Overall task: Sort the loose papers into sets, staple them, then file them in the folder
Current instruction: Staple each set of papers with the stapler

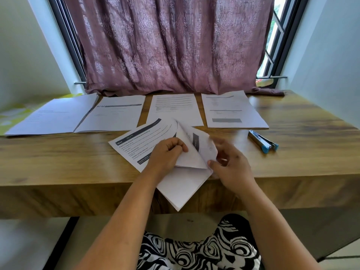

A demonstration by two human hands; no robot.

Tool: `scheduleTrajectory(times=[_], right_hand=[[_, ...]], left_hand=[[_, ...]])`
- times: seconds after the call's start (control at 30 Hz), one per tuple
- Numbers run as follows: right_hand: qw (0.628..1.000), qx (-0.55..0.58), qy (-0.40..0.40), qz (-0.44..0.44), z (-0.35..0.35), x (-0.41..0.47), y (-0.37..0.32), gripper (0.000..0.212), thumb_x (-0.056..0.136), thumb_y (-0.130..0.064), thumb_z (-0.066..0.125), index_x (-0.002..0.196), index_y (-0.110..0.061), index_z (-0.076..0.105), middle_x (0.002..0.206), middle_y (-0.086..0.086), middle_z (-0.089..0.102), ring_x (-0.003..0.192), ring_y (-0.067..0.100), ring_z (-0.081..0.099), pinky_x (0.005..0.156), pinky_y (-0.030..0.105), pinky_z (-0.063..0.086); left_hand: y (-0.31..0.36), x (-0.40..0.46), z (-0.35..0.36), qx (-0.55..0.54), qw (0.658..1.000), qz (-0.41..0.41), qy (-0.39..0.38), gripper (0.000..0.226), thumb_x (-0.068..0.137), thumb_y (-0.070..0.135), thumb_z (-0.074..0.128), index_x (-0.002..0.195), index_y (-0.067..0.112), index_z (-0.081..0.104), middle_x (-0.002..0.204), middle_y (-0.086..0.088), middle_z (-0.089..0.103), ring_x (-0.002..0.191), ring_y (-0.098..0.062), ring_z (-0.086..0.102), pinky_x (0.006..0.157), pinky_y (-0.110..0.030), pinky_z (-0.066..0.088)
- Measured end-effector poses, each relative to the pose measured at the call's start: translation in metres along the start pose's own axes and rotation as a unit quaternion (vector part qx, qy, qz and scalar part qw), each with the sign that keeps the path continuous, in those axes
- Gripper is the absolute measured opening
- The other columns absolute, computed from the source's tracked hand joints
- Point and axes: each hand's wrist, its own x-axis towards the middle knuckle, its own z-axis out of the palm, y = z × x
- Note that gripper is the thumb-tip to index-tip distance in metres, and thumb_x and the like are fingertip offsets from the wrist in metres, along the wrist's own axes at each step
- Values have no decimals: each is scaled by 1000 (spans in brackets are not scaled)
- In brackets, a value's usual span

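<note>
1. Head view: a stack of papers [136, 147] lies skewed at the near edge of the wooden table [58, 158], one corner hanging over the edge toward the person.
2. The left hand [165, 154] pinches the top sheet [191, 152], its fingers curled on the lifted, folded-over page.
3. The right hand [230, 164] is blurred; its thumb touches the sheet's lower corner, but I cannot tell how its fingers lie.
4. A stapler [263, 141] with blue ends lies to the right, apart from the stack.
5. Four paper sets [175, 110] sit in a row along the far side, below a mauve curtain [165, 45].
</note>
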Motion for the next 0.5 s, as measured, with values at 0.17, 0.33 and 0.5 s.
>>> scheduleTrajectory(times=[0.17, 0.33, 0.5], right_hand=[[994, 93, 52, 35, 3, 5, 2, 90, 79, -9, 77, 138, -47, 21, 116, -6, 59, 106, 16, 62, 89, 47, 56], [973, -49, -202, -98, -10, -4, 6, 60, 90, -29, 65, 136, -47, 32, 115, -17, 66, 115, -2, 57, 96, 23, 48], [992, -110, 35, -53, -31, 9, 12, 37, 98, -21, 53, 134, -28, 49, 133, -6, 55, 124, 15, 52, 101, 36, 46]], left_hand=[[2, -1, -2, -45, 999, -15, 6, 32, 94, 11, 48, 71, 17, 69, 85, 7, 63, 87, -10, 53, 71, -21, 39], [-1, -1, -2, -78, 997, -19, 4, 33, 95, 43, 57, 83, 13, 63, 86, -2, 65, 85, -19, 62, 73, -27, 48], [0, 0, -5, -30, 999, -42, -12, 27, 95, 18, 58, 114, 28, 41, 101, 6, 60, 89, -12, 61, 66, -22, 52]])
